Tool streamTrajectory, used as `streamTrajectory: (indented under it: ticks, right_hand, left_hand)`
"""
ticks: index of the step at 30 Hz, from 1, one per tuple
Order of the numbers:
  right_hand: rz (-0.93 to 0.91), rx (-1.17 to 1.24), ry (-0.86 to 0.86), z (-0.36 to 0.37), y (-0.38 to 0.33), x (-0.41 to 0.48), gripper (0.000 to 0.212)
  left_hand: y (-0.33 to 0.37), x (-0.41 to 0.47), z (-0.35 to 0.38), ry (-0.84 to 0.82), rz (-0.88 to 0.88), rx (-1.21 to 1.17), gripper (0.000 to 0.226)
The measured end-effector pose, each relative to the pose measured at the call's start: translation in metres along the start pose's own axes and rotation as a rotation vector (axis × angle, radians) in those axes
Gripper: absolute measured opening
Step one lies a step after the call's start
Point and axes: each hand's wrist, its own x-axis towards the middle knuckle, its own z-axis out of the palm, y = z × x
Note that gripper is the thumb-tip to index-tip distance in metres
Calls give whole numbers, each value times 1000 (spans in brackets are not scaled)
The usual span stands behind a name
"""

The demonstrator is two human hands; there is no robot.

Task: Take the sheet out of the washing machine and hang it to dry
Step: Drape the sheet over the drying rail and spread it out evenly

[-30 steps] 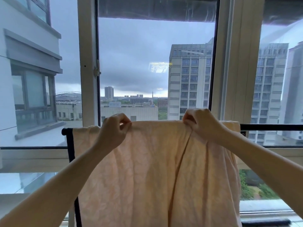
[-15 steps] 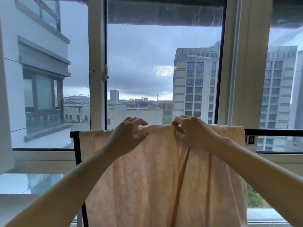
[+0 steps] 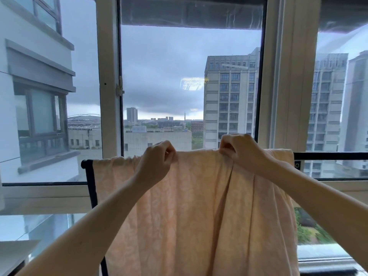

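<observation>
- Peach patterned sheet draped over the black drying-rack rail, hanging down below both hands in front of the window.
- Left hand at the sheet's top edge, fingers curled together, pinching the fold on the rail.
- Right hand just to the right, fingers pressed shut on the same top edge; deep crease falling straight beneath them.
- Stretch of cloth between the two pinches lying flat along the rail.
- Bare rail running on to the right of the right hand, past the sheet's edge.
</observation>
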Motion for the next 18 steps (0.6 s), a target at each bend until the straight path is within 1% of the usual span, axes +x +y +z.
streamTrajectory:
  ticks: [5, 7, 14, 16, 18]
  right_hand:
    - [127, -43, 90, -10, 16, -10, 13]
    - [187, -78, 98, -19, 26, -16, 10]
    - [347, -168, 165, -42, 58, -39, 13]
    - [364, -193, 185, -40, 58, -42, 12]
    - [319, -199, 185, -37, 52, -42, 14]
  left_hand:
    - [1, -2, 2, 2, 9, 10, 5]
    - [1, -1, 4, 0, 14, 9, 5]
    - [0, 1, 9, 20, 11, 2, 6]
    - [4, 2, 12, 33, -4, 2, 6]
    - [10, 4, 15, 27, -25, -4, 6]
